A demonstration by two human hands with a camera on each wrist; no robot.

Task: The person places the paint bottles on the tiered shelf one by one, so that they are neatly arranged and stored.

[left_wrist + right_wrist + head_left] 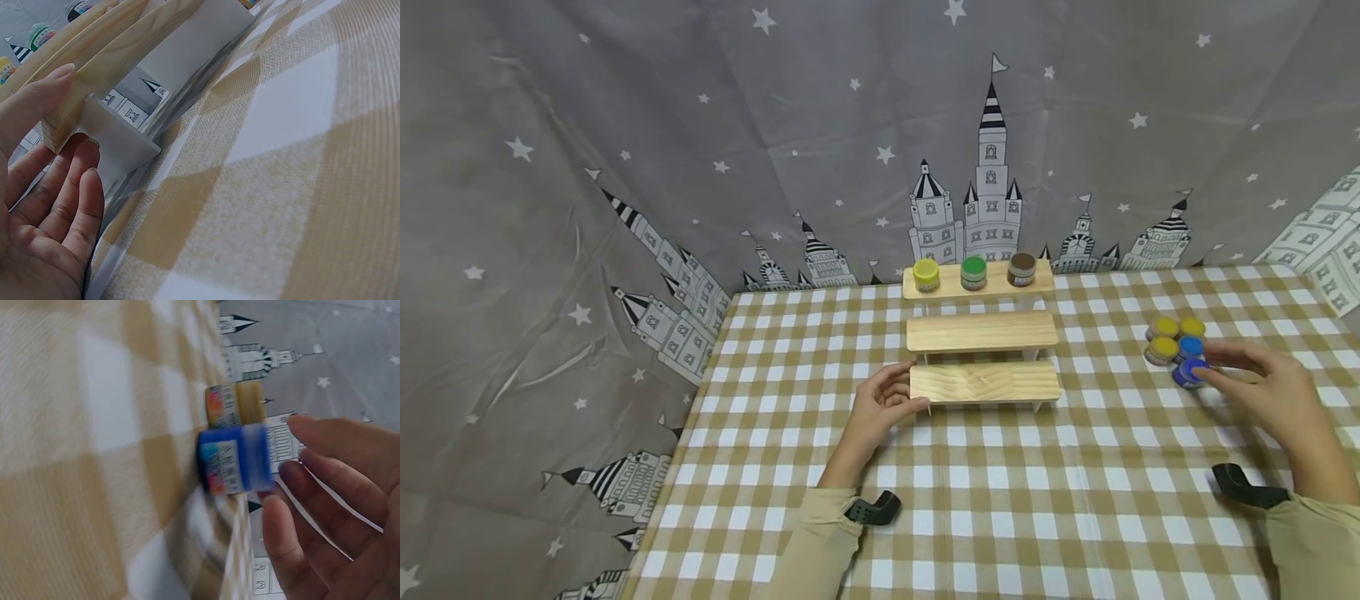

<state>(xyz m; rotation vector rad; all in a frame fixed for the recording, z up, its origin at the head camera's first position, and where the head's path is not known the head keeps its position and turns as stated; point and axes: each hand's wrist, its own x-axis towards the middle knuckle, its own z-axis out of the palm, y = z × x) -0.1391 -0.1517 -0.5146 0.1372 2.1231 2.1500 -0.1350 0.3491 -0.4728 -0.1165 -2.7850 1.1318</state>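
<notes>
My left hand [880,400] holds the left end of the lowest step of a three-step wooden display rack [985,383]. In the left wrist view the thumb lies on top of the board [119,59] and fingertips reach beneath it, by a white support [119,134]. Over at the right, my right hand [1277,390] is beside a dark blue paint jar [1186,375]. The right wrist view shows its fingers spread around the blue jar's lid [255,456], seemingly just short of contact. A lighter blue jar [1191,348] and several yellow-lidded jars [1161,350] cluster there.
On the rack's top step stand a yellow jar [926,275], a green jar [973,272] and a brown jar [1021,269]. A checked cloth [1000,500] covers the table. Grey castle-print fabric [820,125] hangs behind and along the left side.
</notes>
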